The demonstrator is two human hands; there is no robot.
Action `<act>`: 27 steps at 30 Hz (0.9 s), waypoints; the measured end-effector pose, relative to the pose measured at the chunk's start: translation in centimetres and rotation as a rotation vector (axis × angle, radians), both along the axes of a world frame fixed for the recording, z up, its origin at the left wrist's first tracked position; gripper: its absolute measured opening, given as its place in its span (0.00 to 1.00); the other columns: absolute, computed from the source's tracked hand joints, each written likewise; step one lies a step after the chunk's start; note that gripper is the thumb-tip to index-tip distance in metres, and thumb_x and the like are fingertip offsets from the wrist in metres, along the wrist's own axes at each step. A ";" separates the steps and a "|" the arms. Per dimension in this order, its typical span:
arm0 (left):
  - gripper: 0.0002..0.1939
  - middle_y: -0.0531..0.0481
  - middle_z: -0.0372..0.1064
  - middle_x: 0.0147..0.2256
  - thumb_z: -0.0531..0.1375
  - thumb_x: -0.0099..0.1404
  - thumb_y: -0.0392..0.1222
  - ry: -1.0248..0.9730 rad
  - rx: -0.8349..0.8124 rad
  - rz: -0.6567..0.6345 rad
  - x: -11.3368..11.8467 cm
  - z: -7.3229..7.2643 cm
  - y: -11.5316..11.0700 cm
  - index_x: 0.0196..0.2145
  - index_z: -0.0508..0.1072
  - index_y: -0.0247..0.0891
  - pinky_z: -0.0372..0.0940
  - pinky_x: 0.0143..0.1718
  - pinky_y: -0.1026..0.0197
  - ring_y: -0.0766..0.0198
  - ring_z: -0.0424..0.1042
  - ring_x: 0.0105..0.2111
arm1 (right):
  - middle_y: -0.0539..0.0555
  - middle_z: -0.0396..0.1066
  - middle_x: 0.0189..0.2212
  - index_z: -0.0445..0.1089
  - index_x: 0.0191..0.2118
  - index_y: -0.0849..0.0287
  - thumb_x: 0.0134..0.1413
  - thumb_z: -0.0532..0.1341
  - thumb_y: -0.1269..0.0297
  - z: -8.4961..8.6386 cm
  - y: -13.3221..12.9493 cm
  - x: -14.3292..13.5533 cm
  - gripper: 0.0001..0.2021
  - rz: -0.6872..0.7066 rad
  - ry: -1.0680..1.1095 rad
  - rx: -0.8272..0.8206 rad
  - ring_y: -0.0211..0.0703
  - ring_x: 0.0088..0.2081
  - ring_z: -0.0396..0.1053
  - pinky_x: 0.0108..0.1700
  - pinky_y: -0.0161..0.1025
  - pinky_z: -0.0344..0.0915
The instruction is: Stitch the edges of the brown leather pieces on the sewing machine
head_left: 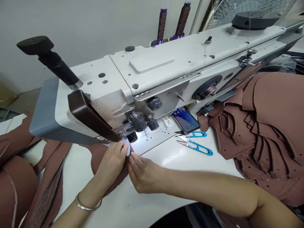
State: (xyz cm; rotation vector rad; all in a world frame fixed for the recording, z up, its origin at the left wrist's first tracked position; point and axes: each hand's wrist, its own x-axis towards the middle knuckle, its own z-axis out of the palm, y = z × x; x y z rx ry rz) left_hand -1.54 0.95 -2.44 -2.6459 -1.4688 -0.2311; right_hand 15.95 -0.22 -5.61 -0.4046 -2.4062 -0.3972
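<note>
Under the sewing head of a white sewing machine [154, 72] lies a brown leather piece [98, 155], its edge running beneath both of my hands. My left hand [113, 160], with a silver bangle on the wrist, presses on the leather with its fingers curled close to the needle area. Beside its thumb a small pale, whitish piece [128, 149] stands out in the lamp light; I cannot make out what it is. Thumb and fingers of my right hand [146, 172] pinch the leather's edge just right of the left hand. The needle and presser foot are mostly hidden.
Two blue thread snips [200, 148] and a phone [186, 120] lie right of the hands. Stacked brown leather pieces [275, 107] fill the right side; more leather [16, 180] lies at left. Brown thread cones [182, 20] and a fan [251, 9] stand behind.
</note>
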 end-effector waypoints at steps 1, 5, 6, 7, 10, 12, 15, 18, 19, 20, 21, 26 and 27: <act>0.12 0.42 0.68 0.35 0.48 0.66 0.27 0.015 0.023 -0.012 -0.1 0.0 0.1 0.41 0.69 0.31 0.65 0.35 0.54 0.55 0.66 0.36 | 0.75 0.74 0.37 0.71 0.39 0.81 0.53 0.51 0.79 0.0 0.0 0.0 0.14 -0.003 0.005 -0.004 0.62 0.40 0.76 0.40 0.52 0.74; 0.13 0.40 0.70 0.36 0.49 0.65 0.27 0.056 0.112 -0.056 -0.3 -0.2 0.6 0.45 0.68 0.28 0.66 0.34 0.55 0.55 0.68 0.35 | 0.75 0.74 0.38 0.71 0.39 0.79 0.54 0.51 0.79 -0.1 0.3 -0.1 0.13 -0.002 -0.005 0.013 0.61 0.41 0.76 0.42 0.52 0.74; 0.13 0.40 0.70 0.36 0.49 0.65 0.28 0.062 0.126 -0.063 -0.4 -0.2 0.7 0.45 0.67 0.27 0.66 0.33 0.55 0.55 0.68 0.34 | 0.75 0.74 0.39 0.71 0.39 0.79 0.55 0.51 0.79 -0.1 0.4 -0.1 0.13 -0.002 -0.009 0.013 0.60 0.41 0.76 0.43 0.52 0.73; 0.13 0.39 0.70 0.36 0.49 0.65 0.28 0.064 0.139 -0.070 -0.5 -0.3 0.7 0.45 0.67 0.27 0.66 0.33 0.54 0.54 0.68 0.35 | 0.75 0.74 0.39 0.71 0.39 0.80 0.55 0.51 0.79 -0.2 0.5 -0.1 0.13 0.000 -0.012 0.010 0.60 0.41 0.75 0.43 0.52 0.73; 0.13 0.39 0.70 0.37 0.49 0.65 0.28 0.049 0.152 -0.090 -0.8 -0.7 0.8 0.45 0.67 0.29 0.66 0.35 0.55 0.54 0.69 0.36 | 0.76 0.73 0.41 0.70 0.42 0.81 0.56 0.51 0.79 -0.4 0.8 -0.3 0.13 0.002 -0.014 -0.020 0.60 0.43 0.75 0.44 0.52 0.72; 0.14 0.39 0.70 0.38 0.49 0.65 0.29 0.029 0.149 -0.106 -1.1 -0.8 0.9 0.47 0.67 0.29 0.65 0.36 0.55 0.54 0.69 0.37 | 0.77 0.72 0.42 0.70 0.43 0.81 0.58 0.50 0.78 -0.5 0.9 -0.4 0.14 0.000 -0.035 -0.041 0.60 0.45 0.74 0.46 0.53 0.71; 0.15 0.40 0.71 0.37 0.49 0.65 0.31 0.024 0.100 -0.109 -1.5 -1.1 0.9 0.49 0.67 0.31 0.65 0.34 0.54 0.53 0.69 0.35 | 0.79 0.70 0.46 0.68 0.47 0.83 0.61 0.49 0.77 -0.6 1.2 -0.5 0.15 0.001 -0.113 -0.093 0.59 0.49 0.72 0.54 0.55 0.67; 0.15 0.41 0.71 0.35 0.49 0.66 0.32 0.041 0.014 -0.076 -2.1 -1.3 1.1 0.48 0.68 0.31 0.64 0.31 0.54 0.53 0.70 0.33 | 0.79 0.67 0.50 0.65 0.51 0.84 0.62 0.49 0.76 -0.6 1.4 -0.6 0.18 -0.003 -0.141 -0.160 0.60 0.54 0.68 0.58 0.56 0.63; 0.15 0.41 0.71 0.35 0.48 0.66 0.32 0.039 -0.007 -0.059 -2.3 -1.4 1.2 0.48 0.69 0.32 0.64 0.30 0.54 0.53 0.70 0.33 | 0.78 0.66 0.51 0.65 0.52 0.84 0.62 0.49 0.76 -0.7 1.5 -0.6 0.18 -0.004 -0.146 -0.180 0.61 0.55 0.67 0.59 0.56 0.62; 0.15 0.41 0.71 0.34 0.48 0.66 0.32 0.034 -0.021 -0.039 -2.5 -1.5 1.3 0.47 0.69 0.33 0.64 0.31 0.54 0.53 0.70 0.33 | 0.78 0.65 0.52 0.64 0.54 0.83 0.62 0.50 0.75 -0.7 1.5 -0.6 0.19 -0.006 -0.157 -0.203 0.61 0.56 0.66 0.60 0.56 0.62; 0.15 0.41 0.71 0.34 0.47 0.66 0.33 0.024 -0.027 -0.022 -2.7 -1.7 1.4 0.47 0.69 0.34 0.65 0.31 0.54 0.53 0.70 0.33 | 0.78 0.64 0.54 0.63 0.55 0.83 0.63 0.51 0.73 -0.7 1.6 -0.5 0.19 -0.005 -0.170 -0.224 0.61 0.57 0.64 0.61 0.56 0.61; 0.13 0.43 0.72 0.34 0.48 0.67 0.31 0.026 -0.062 -0.011 -3.2 -1.8 1.8 0.43 0.70 0.36 0.65 0.33 0.56 0.54 0.72 0.34 | 0.78 0.57 0.59 0.60 0.58 0.81 0.64 0.52 0.70 -0.7 1.9 -0.5 0.22 0.014 -0.234 -0.300 0.61 0.62 0.57 0.65 0.55 0.55; 0.11 0.43 0.71 0.33 0.49 0.67 0.32 0.046 -0.073 -0.003 -3.2 -1.8 1.9 0.41 0.70 0.36 0.64 0.32 0.56 0.55 0.72 0.32 | 0.78 0.56 0.60 0.59 0.59 0.81 0.64 0.51 0.70 -0.6 1.9 -0.4 0.22 0.016 -0.246 -0.308 0.61 0.63 0.56 0.65 0.55 0.55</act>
